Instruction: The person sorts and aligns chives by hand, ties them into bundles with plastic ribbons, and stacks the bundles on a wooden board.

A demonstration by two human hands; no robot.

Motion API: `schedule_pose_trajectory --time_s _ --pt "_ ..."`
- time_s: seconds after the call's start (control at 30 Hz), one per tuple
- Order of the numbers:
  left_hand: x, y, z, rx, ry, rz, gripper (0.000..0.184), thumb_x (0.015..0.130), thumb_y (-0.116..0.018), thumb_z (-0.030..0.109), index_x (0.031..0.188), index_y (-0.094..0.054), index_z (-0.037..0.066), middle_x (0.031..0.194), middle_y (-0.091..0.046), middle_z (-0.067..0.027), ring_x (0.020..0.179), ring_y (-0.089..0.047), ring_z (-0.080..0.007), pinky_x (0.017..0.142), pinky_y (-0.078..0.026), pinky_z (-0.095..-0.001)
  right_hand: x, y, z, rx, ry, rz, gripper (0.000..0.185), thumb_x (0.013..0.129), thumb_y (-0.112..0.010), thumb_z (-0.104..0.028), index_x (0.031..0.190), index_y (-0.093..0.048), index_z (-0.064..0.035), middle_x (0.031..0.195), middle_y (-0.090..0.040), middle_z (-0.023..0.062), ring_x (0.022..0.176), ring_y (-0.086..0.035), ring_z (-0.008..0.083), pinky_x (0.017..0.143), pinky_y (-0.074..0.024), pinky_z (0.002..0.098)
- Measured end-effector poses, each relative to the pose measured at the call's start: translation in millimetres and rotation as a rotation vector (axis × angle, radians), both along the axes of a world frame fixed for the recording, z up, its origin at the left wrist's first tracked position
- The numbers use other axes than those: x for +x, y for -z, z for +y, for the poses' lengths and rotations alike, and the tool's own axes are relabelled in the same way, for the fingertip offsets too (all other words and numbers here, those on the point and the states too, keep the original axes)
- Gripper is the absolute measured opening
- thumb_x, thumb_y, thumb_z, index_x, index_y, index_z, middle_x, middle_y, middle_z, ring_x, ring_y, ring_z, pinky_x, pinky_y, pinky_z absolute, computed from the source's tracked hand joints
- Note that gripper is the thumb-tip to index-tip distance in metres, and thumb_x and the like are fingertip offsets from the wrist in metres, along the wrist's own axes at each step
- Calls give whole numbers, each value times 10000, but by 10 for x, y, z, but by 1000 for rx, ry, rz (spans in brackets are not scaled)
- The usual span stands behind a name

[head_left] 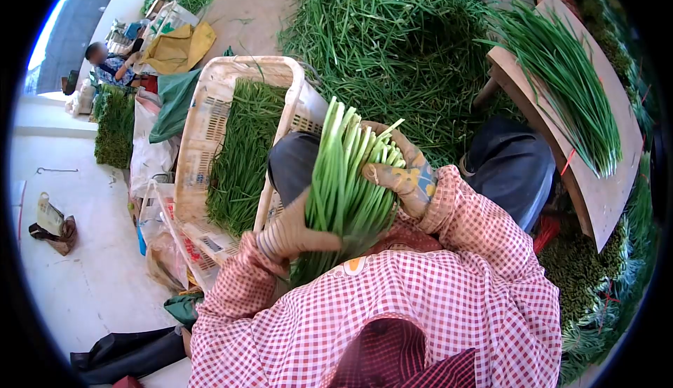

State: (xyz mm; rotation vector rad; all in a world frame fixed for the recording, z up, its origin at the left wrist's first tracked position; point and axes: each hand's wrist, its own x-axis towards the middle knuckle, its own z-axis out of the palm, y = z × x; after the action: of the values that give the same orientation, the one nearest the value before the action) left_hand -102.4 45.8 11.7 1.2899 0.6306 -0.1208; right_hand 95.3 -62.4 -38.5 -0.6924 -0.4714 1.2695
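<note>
A thick bunch of green stalks [350, 178] with pale cut ends pointing up is held in front of my chest. My left hand [298, 230], in a tan glove, wraps round the lower left side of the bunch. Near the pale ends, my right hand [406, 174], in a patterned glove, grips the right side, its thumb across the stalks. Both hands touch the same bunch. The bunch's lower leafy part is partly hidden by my left hand and the checked shirt.
A white plastic basket [186, 135] holding greens stands left of my knee. Loose greens [378, 30] are heaped ahead. On a wooden board [603, 206] at right lies a bundle of long leaves [575, 93]. A person [116, 69] sits at far left beside a yellow cloth [179, 48].
</note>
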Motion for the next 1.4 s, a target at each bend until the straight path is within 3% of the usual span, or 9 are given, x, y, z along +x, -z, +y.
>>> schedule_pose_trajectory --time_s 0.2,0.37,0.53,0.63,0.8,1.03,1.17,1.37,1.4 --pt "563 -47 73 197 -127 -59 542 871 -677 149 1331 -438 -9 1184 -569 -46 1057 -521 -106 920 -441 -275 62 -18 -77 0 59 -131 608 854 -688 -211 1369 -416 -35 1254 -565 82 1149 -548 187 1006 -425 346" --pt "631 51 -6 92 -6 -79 485 908 -633 181 1317 -455 -10 1199 -563 -52 1073 -524 -118 945 -428 -274 217 -15 -184 -14 76 -103 647 837 -700 -195 1386 -397 -34 1276 -549 91 1152 -545 197 1015 -418 360" --pt "689 258 -130 -115 -33 -122 518 922 -626 269 1332 -451 6 1210 -567 -63 1088 -542 -144 940 -447 -293 227 167 -129 221 -39 136 1048 684 -811 -101 1512 -170 -131 1451 -394 140 1320 -413 265 1102 -331 424" --pt "772 276 -183 -166 32 -65 534 939 -601 301 1369 -430 36 1208 -575 -58 1067 -563 -143 916 -476 -281 211 227 -136 179 22 46 1087 691 -848 -164 1517 -143 -118 1368 -476 139 1245 -472 223 1035 -406 387" --pt "749 522 -93 -9 188 10 501 972 -539 323 1366 -417 38 1195 -578 -63 1079 -537 -121 944 -453 -285 117 119 -176 57 204 -94 628 829 -703 -136 1363 -382 -53 1065 -642 109 999 -610 188 884 -497 330" --pt "563 531 -51 36 435 28 807 792 -750 356 1405 -342 28 1304 -520 -83 1213 -456 -159 1034 -368 -336 436 -158 -267 48 319 -108 503 777 -674 4 1232 -480 -85 895 -652 51 906 -651 231 847 -519 371" --pt "363 543 -14 534 477 102 652 790 -701 330 1302 -461 6 1223 -581 -209 1167 -548 -280 985 -417 -363 1244 -972 -361 -8 490 -446 652 735 -722 -253 1279 -410 -74 915 -665 135 862 -606 224 816 -482 363" --pt "-31 90 349 1610 15 51 482 722 -682 202 1143 -535 19 1061 -602 -220 974 -582 -384 867 -473 -441 2036 -1679 -490 593 890 -477 545 804 -679 -82 1289 -433 -121 960 -627 42 898 -596 232 857 -513 392" --pt "6 -33 325 1434 38 31 443 757 -663 188 1145 -540 13 1043 -616 -196 967 -596 -371 860 -483 -425 2014 -1613 -396 356 907 -619 520 811 -670 -70 1276 -442 -120 963 -627 44 895 -597 220 849 -517 375"
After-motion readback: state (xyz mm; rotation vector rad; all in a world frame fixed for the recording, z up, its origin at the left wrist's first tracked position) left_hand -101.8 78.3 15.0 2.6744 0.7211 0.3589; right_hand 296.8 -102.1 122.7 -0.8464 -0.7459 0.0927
